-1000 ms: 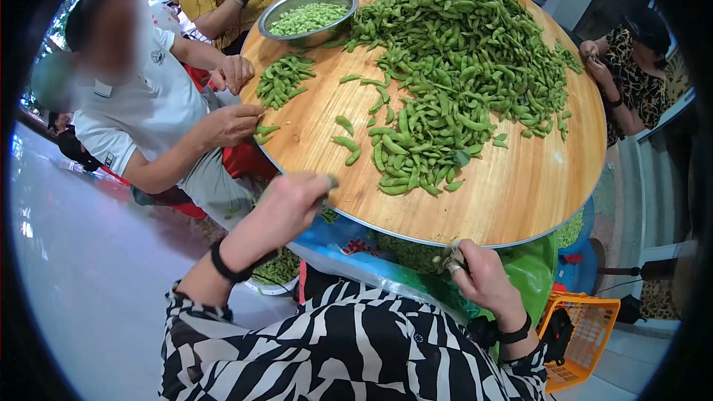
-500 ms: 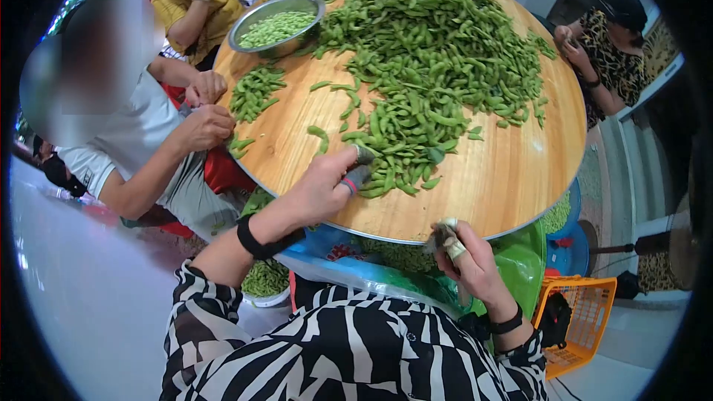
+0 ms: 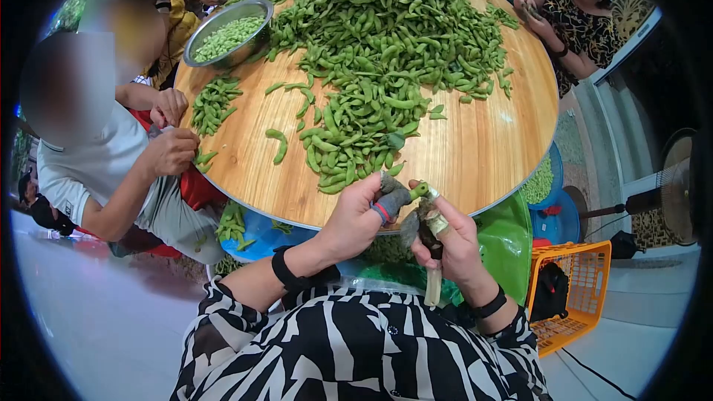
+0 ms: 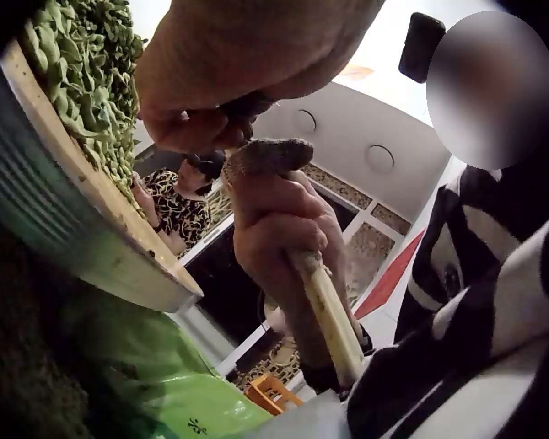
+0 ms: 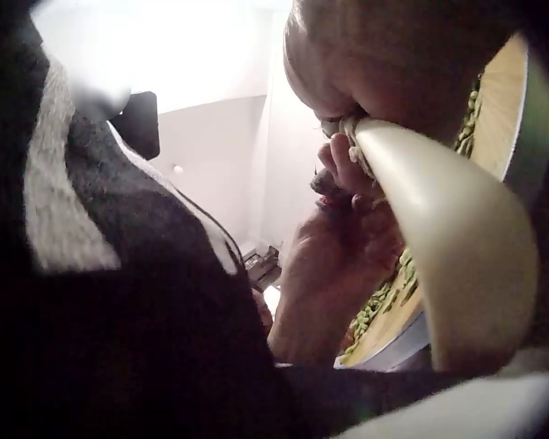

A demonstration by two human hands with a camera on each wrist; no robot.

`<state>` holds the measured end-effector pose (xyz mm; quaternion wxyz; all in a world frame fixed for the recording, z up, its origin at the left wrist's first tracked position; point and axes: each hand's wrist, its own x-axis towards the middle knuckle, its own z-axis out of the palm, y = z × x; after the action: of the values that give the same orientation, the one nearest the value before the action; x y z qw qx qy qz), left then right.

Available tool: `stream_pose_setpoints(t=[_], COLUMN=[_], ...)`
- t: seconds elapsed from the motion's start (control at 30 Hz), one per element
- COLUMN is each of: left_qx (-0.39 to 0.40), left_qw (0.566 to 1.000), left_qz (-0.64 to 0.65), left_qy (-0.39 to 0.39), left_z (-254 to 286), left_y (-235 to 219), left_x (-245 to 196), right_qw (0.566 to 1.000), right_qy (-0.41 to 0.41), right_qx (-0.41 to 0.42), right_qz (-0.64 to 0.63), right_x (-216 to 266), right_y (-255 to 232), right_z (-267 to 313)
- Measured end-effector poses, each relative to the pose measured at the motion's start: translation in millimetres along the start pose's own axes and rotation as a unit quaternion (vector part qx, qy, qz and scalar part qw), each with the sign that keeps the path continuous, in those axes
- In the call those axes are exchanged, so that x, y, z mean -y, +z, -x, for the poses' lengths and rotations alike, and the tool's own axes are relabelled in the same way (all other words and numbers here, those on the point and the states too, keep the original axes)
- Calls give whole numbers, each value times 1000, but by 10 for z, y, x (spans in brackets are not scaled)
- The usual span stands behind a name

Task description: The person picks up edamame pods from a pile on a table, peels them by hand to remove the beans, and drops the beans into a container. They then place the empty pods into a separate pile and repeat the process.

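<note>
At the near edge of the round table, my two hands meet. The left hand, its thumb and a finger covered in grey wrapping, pinches a green soybean pod by one end. My right hand grips a tool with a long pale handle, which sticks out below the fist; its working end is hidden. The right fingertips, with whitish and grey wrapping, meet the pod's other end. In the right wrist view the pale handle looms large. A big heap of soybean pods spreads over the wooden tabletop.
A steel bowl of shelled beans stands at the far left. One person sits to the left, another at the right, both with hands at the table. A green plastic sheet and an orange basket are on the right.
My left hand has reached to the near edge of the heap and come back right with a pod, meeting the right hand. The right hand keeps holding the tool.
</note>
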<state>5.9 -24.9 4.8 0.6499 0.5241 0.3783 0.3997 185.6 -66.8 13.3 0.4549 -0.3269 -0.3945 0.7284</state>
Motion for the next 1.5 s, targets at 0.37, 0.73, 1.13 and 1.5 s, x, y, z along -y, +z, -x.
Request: stream_pose_setpoints(t=[0.37,0.73,1.13,1.5], left_qx=[-1,18,-15,-19], left_qw=[1000,994,899,997], left_qz=[-5,-68,-326,36], left_qy=[8,82,292,-62], left_z=[28,16,-22,22], left_y=[66,-11,-71,-76], left_x=[64,112,-25,-99], right_qw=[996,989,958,995], right_qy=[19,54,85,43], right_qx=[0,-44,8,-34], right_qz=[-83,-127,-272,-87], right_x=[27,-2,-116,-61], right_y=[-21,-36,-151,-81], right_z=[29,-6,-82,-62])
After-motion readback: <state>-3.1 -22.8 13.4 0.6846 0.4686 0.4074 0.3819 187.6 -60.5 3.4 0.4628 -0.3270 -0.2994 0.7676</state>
